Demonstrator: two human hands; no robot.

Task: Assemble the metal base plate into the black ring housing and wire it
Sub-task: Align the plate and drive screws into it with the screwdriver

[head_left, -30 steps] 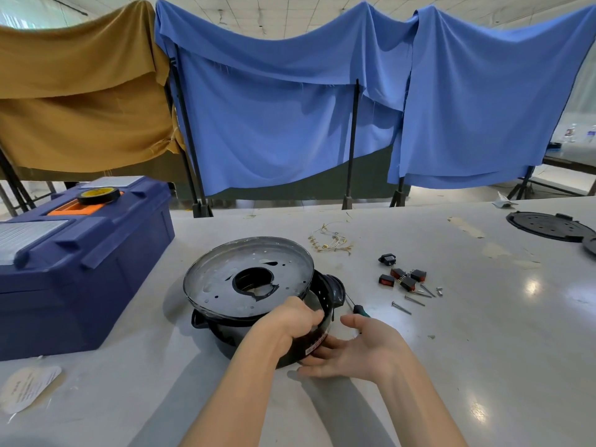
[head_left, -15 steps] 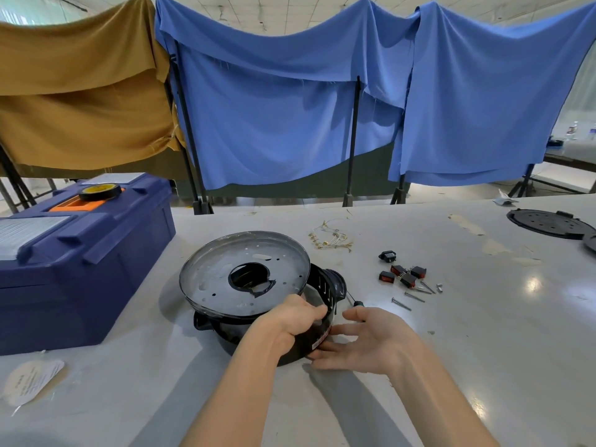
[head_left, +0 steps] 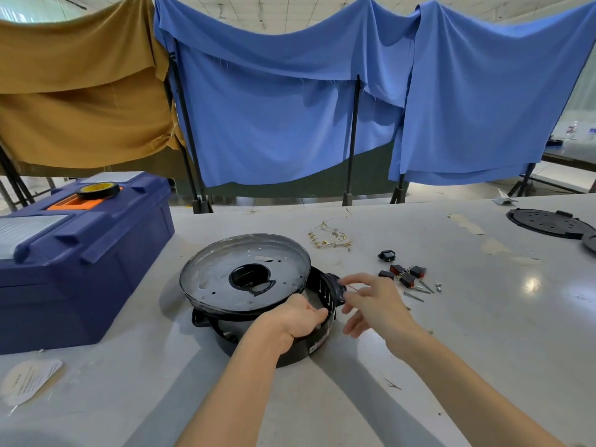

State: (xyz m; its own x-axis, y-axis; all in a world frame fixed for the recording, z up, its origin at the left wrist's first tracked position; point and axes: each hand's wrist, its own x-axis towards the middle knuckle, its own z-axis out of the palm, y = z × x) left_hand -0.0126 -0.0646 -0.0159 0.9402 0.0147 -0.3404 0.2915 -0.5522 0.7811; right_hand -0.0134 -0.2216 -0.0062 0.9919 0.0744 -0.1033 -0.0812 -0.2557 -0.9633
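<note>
The black ring housing (head_left: 290,353) sits on the desk (head_left: 451,350) towards the middle of its near edge. The metal base plate (head_left: 219,279) is not yet seated. It lies tilted across the top of the ring, with its right rim raised clear of the housing wall.

Our left hand (head_left: 298,319) has its fingers hooked over the near rim of the housing, right at the plate's near edge. We cannot tell whether it also bears on the plate. Our right hand (head_left: 374,306) hangs slack with the fingers spread and holds nothing we can make out. Its index finger reaches towards the rounded lug (head_left: 335,287) on the housing's right side.

We judge the plate to be the main risk. Propped at a slant, it could slide off towards the blue toolbox (head_left: 80,262) if the housing is turned or jolted. It could also drop suddenly and nip the left fingers curled at the rim. If it is pressed down while crooked, it may jam against the wall, or its holes may miss their mounts.

The rocker switches (head_left: 404,274) and loose screws (head_left: 417,293) lie near the right hand, so a careless sweep could scatter them. The terminal wire bundle (head_left: 332,238) lies apart, towards the far edge, so we take the wiring as still to come.
</note>
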